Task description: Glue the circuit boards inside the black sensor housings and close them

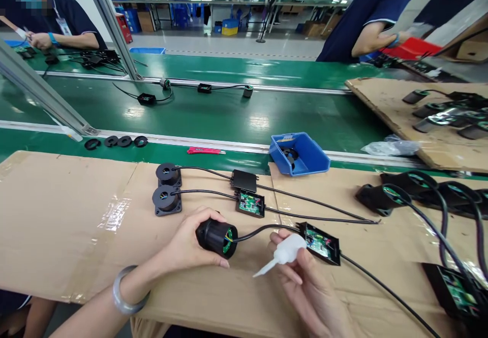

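**Black cylindrical housing (215,240) in left hand (186,240), small white nozzle bottle (290,249) in right hand (310,282)**

From where I stand: left-hand fingers and thumb close around the housing, its open end facing 3 o'clock, green board and thin coloured wires showing inside. Whether it rests on the brown cardboard sheet (49,216), can't tell. Right hand pinches the bottle at the housing's 3 o'clock; nozzle aims at 8, tip apart from the housing.

A thin black cable (261,229) links the housing to an open black rectangular box (336,258), also at 3 o'clock, just beside the right fingers. Two black flanged round pieces (166,199) sit at the left hand's 11; blue plastic bin (313,167) at the right hand's 12.

Handling: housing looks light, rigid, smooth, maybe slippery; best held round the outer wall, clear of wires. Cable likely springy, could tug. Board looks fragile. Bottle seems soft; pinch lightly at the body.
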`<action>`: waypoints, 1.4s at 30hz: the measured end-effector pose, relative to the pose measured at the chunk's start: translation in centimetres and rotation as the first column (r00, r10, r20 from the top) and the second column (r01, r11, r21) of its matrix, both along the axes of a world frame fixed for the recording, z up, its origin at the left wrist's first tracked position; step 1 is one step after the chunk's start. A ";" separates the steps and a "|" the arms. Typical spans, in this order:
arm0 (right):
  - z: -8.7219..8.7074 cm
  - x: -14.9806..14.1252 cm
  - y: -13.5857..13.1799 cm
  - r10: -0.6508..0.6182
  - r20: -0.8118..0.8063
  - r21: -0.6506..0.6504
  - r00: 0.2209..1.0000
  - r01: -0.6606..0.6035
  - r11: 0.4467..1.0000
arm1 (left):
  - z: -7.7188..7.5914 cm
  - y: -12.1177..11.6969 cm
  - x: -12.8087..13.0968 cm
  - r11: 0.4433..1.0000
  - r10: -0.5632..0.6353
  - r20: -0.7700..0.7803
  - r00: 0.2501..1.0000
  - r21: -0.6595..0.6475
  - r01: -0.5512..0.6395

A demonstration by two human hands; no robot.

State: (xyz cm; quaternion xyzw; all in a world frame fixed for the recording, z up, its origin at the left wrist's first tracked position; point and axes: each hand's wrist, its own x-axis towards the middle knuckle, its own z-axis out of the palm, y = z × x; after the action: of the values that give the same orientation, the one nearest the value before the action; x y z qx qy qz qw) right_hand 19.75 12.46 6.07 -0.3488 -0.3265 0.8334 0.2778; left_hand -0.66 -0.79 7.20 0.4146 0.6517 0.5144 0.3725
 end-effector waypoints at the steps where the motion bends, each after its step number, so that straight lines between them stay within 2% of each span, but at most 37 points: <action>1: 0.2 -0.2 -0.1 -0.022 -0.007 -0.015 1.000 0.022 1.000 | 0.0 0.0 0.0 1.000 0.006 -0.021 1.000 0.000 -0.006; 3: 0.6 -0.6 -0.2 -0.051 -0.021 -0.025 0.998 0.051 0.998 | 0.0 0.0 0.1 1.000 0.017 -0.065 0.998 0.004 -0.017; 6: 1.1 -1.0 -0.3 -0.054 -0.017 0.047 0.998 0.055 0.997 | -0.2 -0.1 0.2 1.000 0.016 -0.129 0.992 0.008 -0.015; 9: 1.2 -0.9 -0.5 -0.028 -0.006 0.181 1.000 0.029 0.983 | -0.4 -0.2 0.3 1.000 0.003 -0.174 0.985 0.014 -0.001; 12: 1.2 -0.8 -0.9 -0.022 0.027 0.355 0.999 0.011 0.935 | -0.5 -0.3 0.4 1.000 -0.007 -0.198 0.980 0.003 0.008; 14: 1.3 -0.7 -1.1 -0.017 0.067 0.489 0.998 -0.017 0.872 | -0.5 -0.4 0.4 1.000 -0.011 -0.207 0.978 -0.013 0.009; 19: 1.6 -0.5 -1.7 -0.031 0.204 0.748 0.978 -0.136 0.650 | -0.4 -0.3 0.5 1.000 -0.014 -0.223 0.975 -0.021 0.010; 25: 1.7 -0.2 -1.8 -0.061 0.278 0.889 0.959 -0.233 0.395 | -0.4 -0.4 0.6 1.000 -0.006 -0.240 0.971 -0.028 -0.001; 30: 2.3 -0.7 -1.8 -0.086 0.279 0.942 0.957 -0.255 0.217 | -0.4 -0.3 0.7 1.000 -0.010 -0.250 0.968 -0.026 0.004; 37: 3.1 -1.7 -1.9 -0.145 0.237 0.971 0.961 -0.229 0.070 | -0.3 -0.4 0.8 0.999 0.005 -0.254 0.967 -0.033 -0.014; 42: 3.3 -1.7 -2.0 -0.159 0.227 0.974 0.961 -0.221 0.051 | -0.5 -0.5 0.7 1.000 0.001 -0.255 0.967 -0.020 -0.007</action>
State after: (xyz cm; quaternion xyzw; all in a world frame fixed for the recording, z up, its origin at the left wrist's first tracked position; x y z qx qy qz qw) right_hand 18.01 10.42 9.33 -0.1649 -0.8521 0.3263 0.3745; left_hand 0.06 -1.32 6.71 0.4721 0.7004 0.4508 0.2887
